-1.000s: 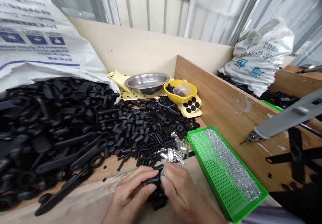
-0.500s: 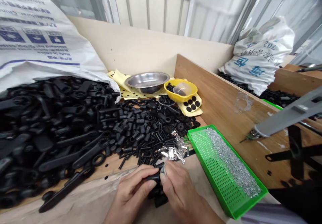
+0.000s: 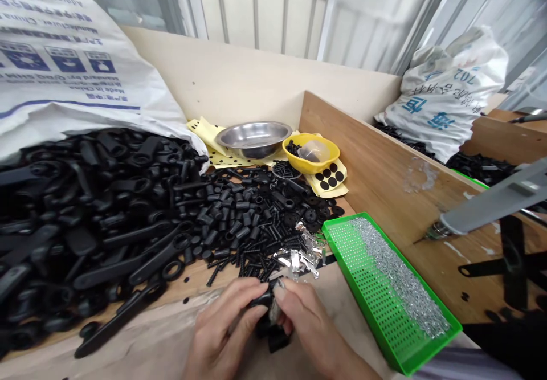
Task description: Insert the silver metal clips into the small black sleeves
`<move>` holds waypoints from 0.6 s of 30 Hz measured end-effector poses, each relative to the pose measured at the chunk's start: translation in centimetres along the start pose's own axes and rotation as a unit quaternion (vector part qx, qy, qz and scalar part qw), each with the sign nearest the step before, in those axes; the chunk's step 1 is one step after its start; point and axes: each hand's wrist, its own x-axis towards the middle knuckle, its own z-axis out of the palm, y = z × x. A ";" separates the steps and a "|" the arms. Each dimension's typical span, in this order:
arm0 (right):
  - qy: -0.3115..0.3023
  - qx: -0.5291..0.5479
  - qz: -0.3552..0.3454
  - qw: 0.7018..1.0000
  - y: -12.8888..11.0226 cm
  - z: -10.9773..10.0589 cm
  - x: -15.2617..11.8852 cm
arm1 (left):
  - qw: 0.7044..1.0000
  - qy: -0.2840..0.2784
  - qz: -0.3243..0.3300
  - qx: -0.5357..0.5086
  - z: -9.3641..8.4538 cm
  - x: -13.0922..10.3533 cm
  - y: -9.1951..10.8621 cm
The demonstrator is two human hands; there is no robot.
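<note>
Near the front edge, my left hand (image 3: 226,326) pinches a black cylindrical plastic part (image 3: 263,299) between thumb and fingers. My right hand (image 3: 314,326) meets it from the other side, fingers bent and closed on the same part. A greyish wrapping or covering shows at my right fingertips, too blurred to make out. Below the fingers, more black plastic (image 3: 278,339) sticks out; whether it belongs to the held part I cannot tell. Just beyond the hands lie small silver metal clips (image 3: 297,259) and black ribbed screw-like pieces (image 3: 252,263).
A green perforated tray (image 3: 363,306) holding small metal pieces stands at right. A grey power driver (image 3: 482,203) points in over the wooden partition (image 3: 363,158). Black handle-like parts (image 3: 106,237) heap at left below a white sack (image 3: 106,84). Behind are a steel bowl (image 3: 254,135) and yellow basket (image 3: 314,166).
My right fingers have shifted slightly on the part, so more of the greyish covering shows. The whole view has moved a little, and things appear slightly farther right.
</note>
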 end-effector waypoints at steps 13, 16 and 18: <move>0.065 -0.316 -0.281 0.904 0.2 -0.3 0.8 | 0.994 0.003 -0.086 -0.072 -0.1 0.5 0.3; 0.060 -0.350 -0.318 0.879 0.6 -0.6 1.0 | 0.982 -0.021 -0.141 -0.128 -0.2 0.7 0.2; 0.054 -0.368 -0.335 0.866 0.6 -0.8 1.0 | 0.965 -0.035 -0.192 -0.178 -0.1 0.6 0.1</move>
